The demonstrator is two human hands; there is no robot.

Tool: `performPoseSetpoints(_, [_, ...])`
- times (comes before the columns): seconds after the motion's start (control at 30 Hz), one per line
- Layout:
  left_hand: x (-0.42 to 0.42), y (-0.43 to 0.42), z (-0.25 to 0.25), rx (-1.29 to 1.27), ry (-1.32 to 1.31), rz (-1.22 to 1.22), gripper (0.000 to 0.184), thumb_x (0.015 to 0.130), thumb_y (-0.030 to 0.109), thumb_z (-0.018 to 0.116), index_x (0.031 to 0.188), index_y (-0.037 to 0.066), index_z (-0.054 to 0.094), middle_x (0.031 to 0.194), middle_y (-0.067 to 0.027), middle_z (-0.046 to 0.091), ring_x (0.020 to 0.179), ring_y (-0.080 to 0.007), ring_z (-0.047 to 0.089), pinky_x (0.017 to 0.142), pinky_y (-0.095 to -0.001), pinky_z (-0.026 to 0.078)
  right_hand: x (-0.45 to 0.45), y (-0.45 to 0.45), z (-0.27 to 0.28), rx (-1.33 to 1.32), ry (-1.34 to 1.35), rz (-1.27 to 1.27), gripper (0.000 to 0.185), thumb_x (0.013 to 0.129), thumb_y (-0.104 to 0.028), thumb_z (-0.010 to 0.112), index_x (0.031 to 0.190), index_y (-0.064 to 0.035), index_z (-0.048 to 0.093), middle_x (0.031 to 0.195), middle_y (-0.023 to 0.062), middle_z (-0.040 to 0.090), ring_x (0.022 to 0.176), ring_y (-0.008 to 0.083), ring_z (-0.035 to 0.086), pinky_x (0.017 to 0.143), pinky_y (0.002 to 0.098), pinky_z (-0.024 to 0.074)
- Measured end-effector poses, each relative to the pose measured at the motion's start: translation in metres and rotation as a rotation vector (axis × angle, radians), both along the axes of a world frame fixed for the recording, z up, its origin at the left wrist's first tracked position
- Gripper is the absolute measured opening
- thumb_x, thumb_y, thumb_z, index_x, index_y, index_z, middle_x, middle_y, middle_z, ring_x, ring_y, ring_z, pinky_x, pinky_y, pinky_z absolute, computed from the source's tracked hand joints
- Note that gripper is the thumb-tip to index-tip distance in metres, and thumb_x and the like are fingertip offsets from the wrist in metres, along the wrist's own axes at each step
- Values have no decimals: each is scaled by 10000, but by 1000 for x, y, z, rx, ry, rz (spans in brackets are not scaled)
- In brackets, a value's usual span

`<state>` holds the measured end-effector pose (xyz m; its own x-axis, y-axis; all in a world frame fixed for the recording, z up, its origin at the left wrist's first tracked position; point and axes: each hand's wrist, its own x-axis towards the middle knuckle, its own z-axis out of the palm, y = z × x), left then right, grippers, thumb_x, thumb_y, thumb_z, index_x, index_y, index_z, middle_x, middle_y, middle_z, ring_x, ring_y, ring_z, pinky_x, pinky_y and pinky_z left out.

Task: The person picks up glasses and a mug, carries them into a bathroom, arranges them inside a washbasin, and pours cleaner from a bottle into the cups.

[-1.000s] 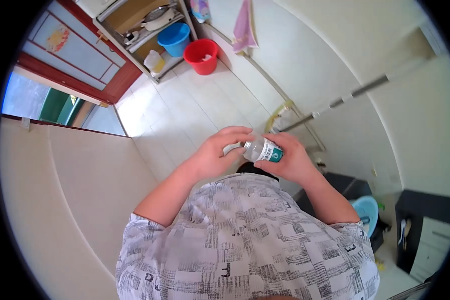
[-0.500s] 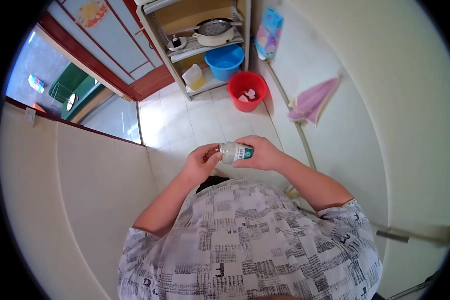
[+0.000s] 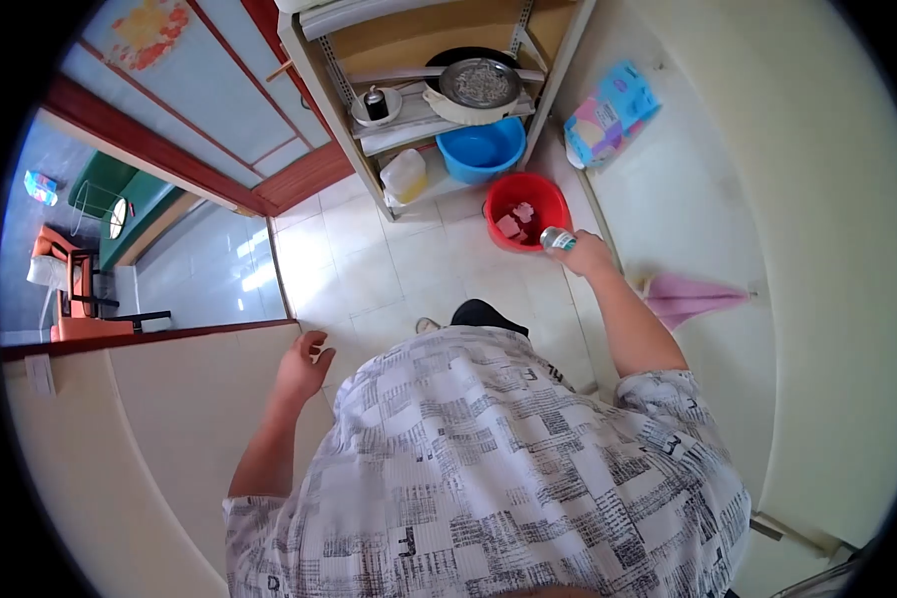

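My right hand is wrapped round a small jar with a green and white label. It reaches forward, so that the jar's end overlaps the near right rim of a red bucket. Pinkish-white pieces of paper lie inside the bucket. Whether jar and bucket touch, I cannot tell. Away to the left, my left hand hangs by the low wall, its fingers loosely bent and apart, holding nothing.
A shelf rack ahead holds a strainer, a small dark bottle, a blue basin and a plastic jug. On the right wall hang a colourful packet and a pink towel. A doorway is at left.
My left hand has let go of the jar and dropped back to the left. My right hand has carried the jar forward and right to the red bucket. The view has shifted toward the rack.
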<state>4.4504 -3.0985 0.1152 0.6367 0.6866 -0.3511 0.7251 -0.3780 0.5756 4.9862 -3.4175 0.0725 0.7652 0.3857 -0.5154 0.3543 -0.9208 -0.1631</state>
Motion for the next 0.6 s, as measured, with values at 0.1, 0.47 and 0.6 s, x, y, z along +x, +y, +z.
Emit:
performPoseSetpoints(0.1, [-20, 46, -15, -53, -17, 71, 417, 940, 180, 783, 1318, 41, 674, 1168, -163, 749, 986, -274, 753, 868, -394, 607, 26, 29, -16, -91, -171, -90, 947, 847, -641, 779, 1505, -3, 545, 1374, 268, 681, 1250, 393, 682, 1060, 465, 550])
performPoseSetpoints(0.47, [-209, 65, -97, -382, 677, 548, 351, 934, 353, 738, 896, 6, 774, 692, -116, 725, 665, -241, 723, 732, -360, 594, 75, 231, -150, -176, 232, 520, 735, 892, -629, 750, 1264, 5, 756, 1341, 261, 707, 1243, 381, 689, 1069, 436, 531])
performPoseSetpoints(0.6, [-249, 34, -110, -483, 762, 768, 493, 940, 543, 712, 854, 63, 783, 701, -109, 749, 653, -245, 737, 706, -419, 598, -12, 423, -143, -5, 549, 631, 781, 909, -638, 744, 1446, -76, 671, 1395, 228, 698, 1269, 370, 683, 1117, 420, 514])
